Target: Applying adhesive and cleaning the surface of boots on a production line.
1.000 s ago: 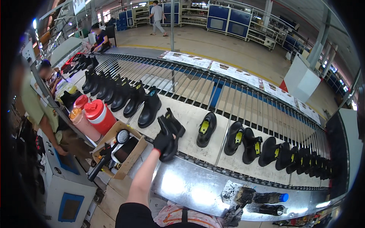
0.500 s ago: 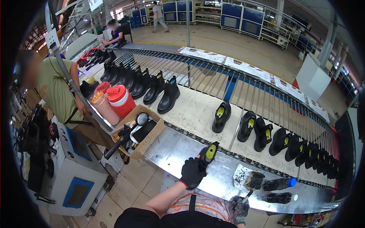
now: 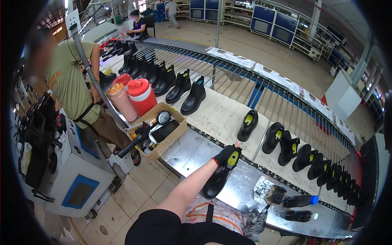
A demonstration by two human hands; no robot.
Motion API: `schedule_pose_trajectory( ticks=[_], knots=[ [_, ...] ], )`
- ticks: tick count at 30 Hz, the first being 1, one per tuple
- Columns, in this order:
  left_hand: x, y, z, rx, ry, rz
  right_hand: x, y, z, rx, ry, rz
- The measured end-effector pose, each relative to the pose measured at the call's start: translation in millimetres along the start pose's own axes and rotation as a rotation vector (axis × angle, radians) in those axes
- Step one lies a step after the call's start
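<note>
My left hand (image 3: 223, 157), in a black glove with bare fingertips, grips the top of a black ankle boot (image 3: 216, 182) with a yellow-green insole. The boot's toe points toward me, over the near edge of the metal tabletop (image 3: 179, 148). Low at the right, my right hand (image 3: 255, 223) wears a grey knit glove, its fingers closed on a thin tool (image 3: 267, 207) that shows only in small part. Near that hand lie a stained white sheet (image 3: 262, 186), a dark blackened sponge-like lump (image 3: 276, 194), a blue-capped bottle (image 3: 300, 200) and a white-capped bottle (image 3: 300, 215), both with dark contents.
Beyond the metal top runs a pale conveyor belt (image 3: 222, 120) with black boots (image 3: 193, 97) along it and a rod rack (image 3: 241, 81) behind. At left stand a cardboard box (image 3: 169, 141) of tools, a red jug (image 3: 141, 100) and a person (image 3: 73, 77) beside a machine (image 3: 77, 163).
My left hand has moved toward the far right and regripped the boot at its top; the boot now lies with its toe toward me. My right hand has shifted slightly, still holding the tool.
</note>
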State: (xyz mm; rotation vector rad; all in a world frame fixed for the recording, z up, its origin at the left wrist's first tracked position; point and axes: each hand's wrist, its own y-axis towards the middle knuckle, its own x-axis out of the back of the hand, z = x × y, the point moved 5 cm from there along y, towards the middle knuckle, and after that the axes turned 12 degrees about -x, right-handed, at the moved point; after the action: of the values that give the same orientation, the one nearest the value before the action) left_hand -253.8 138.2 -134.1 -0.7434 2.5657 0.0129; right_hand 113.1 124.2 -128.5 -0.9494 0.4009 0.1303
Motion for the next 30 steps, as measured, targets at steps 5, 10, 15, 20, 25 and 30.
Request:
schedule_pose_trajectory(
  ticks=[5,10,15,20,25,30],
  knots=[
    [-17,-16,-22,-0.164,-0.034,0.236,-2,-2,9,0.124,0.193,0.009],
    [-43,-59,-97,-0.572,-0.179,0.336,-28,-28,9,0.154,0.142,0.043],
    [-40,-73,-104,-0.607,-0.243,0.348,-8,-7,18,0.118,0.065,0.110],
    [-62,-71,-106,-0.542,-0.190,0.461,-50,-34,44,0.103,-0.356,0.387],
    [-83,-67,-96,-0.464,-0.192,0.614,-115,-67,105,0.968,-1.273,0.379],
    [-90,-66,-92,-0.432,-0.190,0.630,-154,-100,115,1.213,-1.827,0.295]
  ],
)
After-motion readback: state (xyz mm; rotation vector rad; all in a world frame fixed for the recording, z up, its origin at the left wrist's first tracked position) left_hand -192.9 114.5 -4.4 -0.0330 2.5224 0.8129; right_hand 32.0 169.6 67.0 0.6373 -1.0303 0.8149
